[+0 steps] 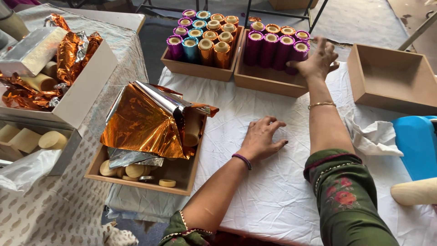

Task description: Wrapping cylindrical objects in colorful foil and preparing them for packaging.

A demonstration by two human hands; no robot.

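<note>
Green sleeves come up from the bottom edge, and your left hand [261, 139] lies nearest you, flat and empty, fingers spread on the crumpled white cloth [273, 191]. Further out, your right hand [316, 59] is stretched far forward, fingers loosely open, resting against the end purple roll [298, 52] at the right of its row. That roll stands upright in the middle wooden tray [268, 79], long axis vertical, straight ahead of the right hand and well away from the left, so the right is clearly the nearer one. Left of it, another tray [198, 68] is packed with purple, blue and orange rolls; to the right sits an empty wooden box [387, 75]. Orange foil sheets [141, 120] drape over a tray at your left. Beyond the table, bare floor and metal legs.
</note>
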